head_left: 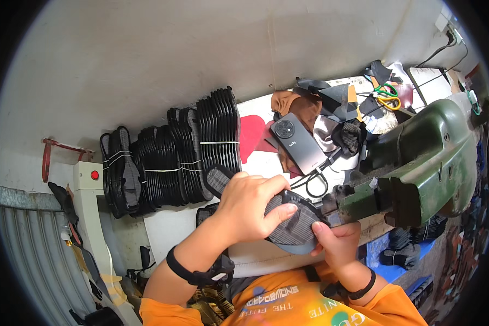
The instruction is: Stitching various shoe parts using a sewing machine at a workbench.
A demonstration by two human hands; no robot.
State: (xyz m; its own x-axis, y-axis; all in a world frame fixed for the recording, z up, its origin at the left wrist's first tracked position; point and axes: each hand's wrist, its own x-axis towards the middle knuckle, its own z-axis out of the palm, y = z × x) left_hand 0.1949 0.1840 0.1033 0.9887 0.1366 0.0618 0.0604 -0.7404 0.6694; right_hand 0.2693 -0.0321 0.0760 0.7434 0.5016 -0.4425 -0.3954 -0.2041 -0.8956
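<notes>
A grey insole (pixel 288 217) with a dark rim is held above the near edge of the surface (pixel 168 228), just in front of the green machine (pixel 418 163). The left hand (pixel 250 204) is laid over the insole's top, fingers curled and the thumb pressed flat along its face; the right hand (pixel 337 242) is closed on its lower end, thumb on top and fingers beneath, so the piece is pinched at both places. The insole's far tip is seen past the left knuckles, pointing at the bundles (pixel 174 157) of dark insoles that are stood on edge and tied with pale bands against the wall at the far left of the surface. A phone (pixel 299 142) with a cable is laid near the middle of the surface, beside red and brown scraps; scissors (pixel 387 96) with green and yellow handles are set toward the far right corner. As a judgement, the work is midway: many pieces are already bundled, this one is being handled at the machine, and how many are left cannot be told.
</notes>
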